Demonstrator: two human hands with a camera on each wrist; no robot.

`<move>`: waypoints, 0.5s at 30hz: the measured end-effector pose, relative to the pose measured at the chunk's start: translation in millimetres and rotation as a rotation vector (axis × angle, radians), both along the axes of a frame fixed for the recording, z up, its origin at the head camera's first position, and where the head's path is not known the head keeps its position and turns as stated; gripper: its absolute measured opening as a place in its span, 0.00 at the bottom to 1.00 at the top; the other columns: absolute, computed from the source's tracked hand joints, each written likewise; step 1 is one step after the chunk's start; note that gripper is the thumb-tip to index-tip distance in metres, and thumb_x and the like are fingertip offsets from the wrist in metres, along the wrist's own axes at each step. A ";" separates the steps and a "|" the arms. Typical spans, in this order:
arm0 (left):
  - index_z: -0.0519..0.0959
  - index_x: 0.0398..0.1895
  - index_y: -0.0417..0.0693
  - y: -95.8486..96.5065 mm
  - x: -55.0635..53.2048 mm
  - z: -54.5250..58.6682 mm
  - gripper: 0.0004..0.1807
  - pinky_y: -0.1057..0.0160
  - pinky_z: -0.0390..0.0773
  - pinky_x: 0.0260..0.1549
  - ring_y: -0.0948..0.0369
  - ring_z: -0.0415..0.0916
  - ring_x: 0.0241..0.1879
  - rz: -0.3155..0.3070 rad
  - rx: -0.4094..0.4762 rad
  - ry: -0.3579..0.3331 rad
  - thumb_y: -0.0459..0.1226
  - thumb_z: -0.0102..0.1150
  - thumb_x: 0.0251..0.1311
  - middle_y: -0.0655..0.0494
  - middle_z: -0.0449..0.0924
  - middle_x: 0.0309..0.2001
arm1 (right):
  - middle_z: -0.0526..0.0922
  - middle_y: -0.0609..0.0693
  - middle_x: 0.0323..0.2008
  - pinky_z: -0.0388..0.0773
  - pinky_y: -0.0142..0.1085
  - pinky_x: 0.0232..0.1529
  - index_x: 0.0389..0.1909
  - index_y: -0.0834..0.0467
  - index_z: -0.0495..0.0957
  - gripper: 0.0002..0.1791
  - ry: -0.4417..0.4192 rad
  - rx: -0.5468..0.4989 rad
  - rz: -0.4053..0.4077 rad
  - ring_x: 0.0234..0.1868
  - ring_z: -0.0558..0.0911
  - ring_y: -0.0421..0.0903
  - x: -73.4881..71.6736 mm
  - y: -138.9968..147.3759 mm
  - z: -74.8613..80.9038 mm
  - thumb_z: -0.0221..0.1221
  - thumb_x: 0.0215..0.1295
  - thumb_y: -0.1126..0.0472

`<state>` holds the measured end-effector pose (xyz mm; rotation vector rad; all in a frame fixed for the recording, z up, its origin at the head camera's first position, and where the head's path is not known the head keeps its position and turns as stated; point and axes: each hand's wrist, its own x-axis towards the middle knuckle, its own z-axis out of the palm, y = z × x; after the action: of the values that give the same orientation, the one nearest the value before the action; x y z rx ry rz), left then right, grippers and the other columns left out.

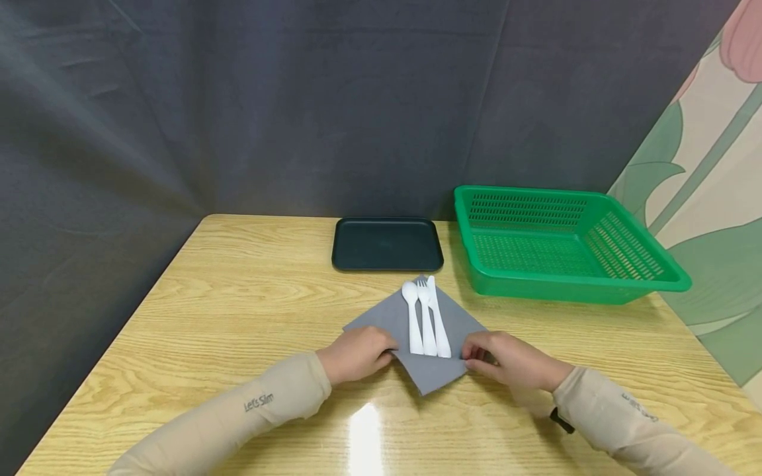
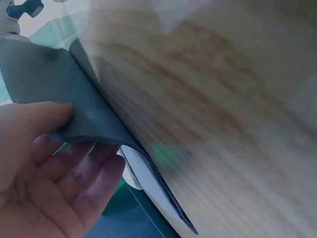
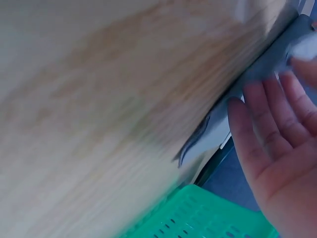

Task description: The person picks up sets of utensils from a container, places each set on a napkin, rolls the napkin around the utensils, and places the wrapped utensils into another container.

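Note:
A grey napkin [image 1: 387, 316] lies cornerwise on the table. On it, side by side, are a white spoon [image 1: 411, 297], a white fork [image 1: 425, 314] and a white knife [image 1: 439, 320], their handles toward the person. A crease runs across the napkin just at the handle ends, with its near corner angled up from the table. My left hand [image 1: 358, 354] pinches the left end of this crease, thumb on one face and fingers behind, as the left wrist view shows. At the right end, my right hand [image 1: 506, 357] pinches the napkin between thumb and fingertips.
Behind the napkin lies a black tray [image 1: 387, 244]. A green plastic basket [image 1: 559, 281] stands at the back right, its corner close to the tray. A dark curtain [image 1: 333, 106] hangs along the back and left of the wooden table [image 1: 238, 291].

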<state>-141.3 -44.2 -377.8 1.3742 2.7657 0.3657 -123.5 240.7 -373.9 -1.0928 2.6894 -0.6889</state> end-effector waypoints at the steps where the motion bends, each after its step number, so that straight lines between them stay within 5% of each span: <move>1: 0.82 0.29 0.47 0.1 -1.3 0.2 0.06 0.69 0.77 0.31 0.64 0.80 0.32 0.002 0.008 -0.010 0.31 0.55 0.59 0.58 0.84 0.30 | 0.80 0.40 0.30 0.77 0.27 0.34 0.32 0.53 0.76 0.04 -0.008 -0.001 0.008 0.32 0.76 0.30 0.0 0.2 0.7 0.60 0.61 0.57; 7: 0.84 0.33 0.47 0.4 -7.1 1.1 0.09 0.68 0.78 0.33 0.63 0.81 0.33 0.023 0.037 -0.058 0.31 0.53 0.58 0.57 0.85 0.33 | 0.78 0.38 0.34 0.77 0.29 0.37 0.36 0.52 0.76 0.20 0.022 0.045 0.034 0.35 0.75 0.32 0.4 -1.1 0.8 0.66 0.50 0.43; 12: 0.84 0.39 0.46 -0.2 -11.2 0.7 0.10 0.67 0.79 0.38 0.62 0.81 0.37 0.048 0.067 -0.136 0.32 0.53 0.60 0.56 0.86 0.38 | 0.75 0.36 0.30 0.74 0.26 0.32 0.32 0.49 0.74 0.13 0.077 0.080 0.007 0.31 0.72 0.31 -0.4 -3.7 -2.1 0.68 0.51 0.51; 15: 0.84 0.36 0.46 -0.9 -13.9 0.2 0.09 0.70 0.76 0.33 0.67 0.77 0.30 0.069 0.098 -0.218 0.34 0.52 0.63 0.57 0.84 0.33 | 0.74 0.36 0.26 0.72 0.24 0.28 0.29 0.49 0.73 0.08 0.043 0.052 -0.008 0.28 0.70 0.29 -3.3 -3.5 -3.4 0.64 0.56 0.58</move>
<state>-155.3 -45.2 -377.6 1.1797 2.6516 0.6211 -126.7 237.1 -377.3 -1.0971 2.7323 -0.5992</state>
